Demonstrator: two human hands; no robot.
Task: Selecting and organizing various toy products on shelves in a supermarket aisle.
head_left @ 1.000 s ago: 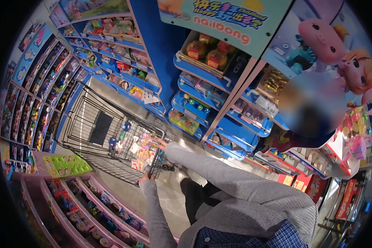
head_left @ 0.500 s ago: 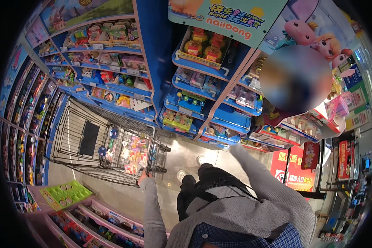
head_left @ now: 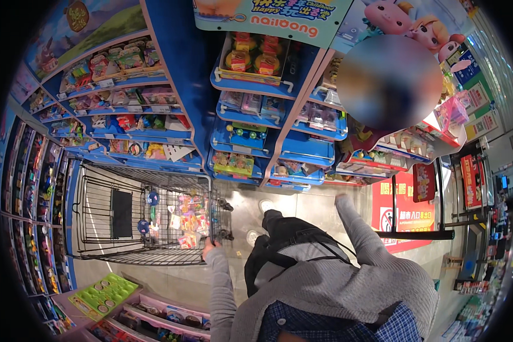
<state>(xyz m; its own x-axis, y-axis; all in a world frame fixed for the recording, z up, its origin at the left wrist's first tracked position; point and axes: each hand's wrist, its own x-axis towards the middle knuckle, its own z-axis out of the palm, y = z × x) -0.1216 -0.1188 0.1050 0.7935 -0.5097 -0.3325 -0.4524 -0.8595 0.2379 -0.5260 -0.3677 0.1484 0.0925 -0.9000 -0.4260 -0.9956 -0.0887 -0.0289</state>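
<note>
Since the earlier frames the view has swung right: the shopping cart (head_left: 148, 214) now sits further left and lower in the picture, and the blue end-cap shelving (head_left: 256, 131) has come to centre. Right arm has lifted from low beside the body to stretched out ahead.

Left hand (head_left: 210, 247): closed around the cart's handle at its near right corner, fingers wrapped, grey sleeve running back to the lower edge. Small at this range, so finger detail is not readable, but the grip is shut on the bar.

Right hand (head_left: 342, 199): at the end of the extended grey sleeve, raised toward the lower trays of the blue shelving. It is just in front of the low shelf edge; cannot tell whether it is open or closed, or whether it touches anything. Too small and blurred.

Cart: wire basket on the tiled floor (head_left: 302, 208), left of the person, its far end near the long wall shelves (head_left: 125, 114) of packaged toys. Inside: a cluster of colourful toy packs (head_left: 188, 219) piled at the handle end, a dark flat panel (head_left: 121, 213) toward the far end.

Green tray pack (head_left: 101, 293) lies on the pink shelf at lower left, well apart from both hands.
</note>
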